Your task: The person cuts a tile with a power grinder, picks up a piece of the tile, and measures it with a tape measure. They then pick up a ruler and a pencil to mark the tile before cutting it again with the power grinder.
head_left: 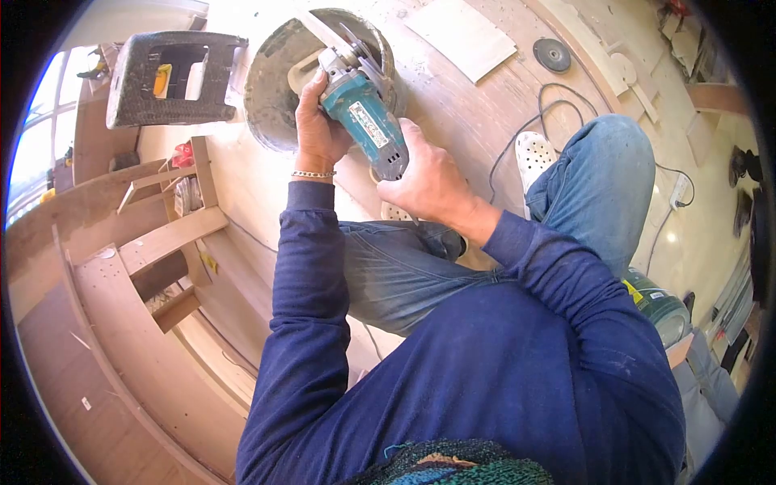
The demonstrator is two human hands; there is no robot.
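A teal angle grinder (368, 125) is in both of my hands, its head pointing away from me. My left hand (318, 129) is closed around the front of the tool, thumb up by the metal head. My right hand (432, 179) wraps the rear end of its body. Beyond the grinder stands a round, grimy bucket (271, 61), overlapped by the tool's head in this view. A pale strip (319, 28) runs across the bucket's mouth near the grinder's disc.
A dark plastic stool (133, 81) stands left of the bucket. On the floor lie a pale flat board (465, 36), a black disc (552, 55) and a looping cable (517, 133). Wooden framing (133, 323) fills the left side. A green rounded container (659, 311) sits at my right.
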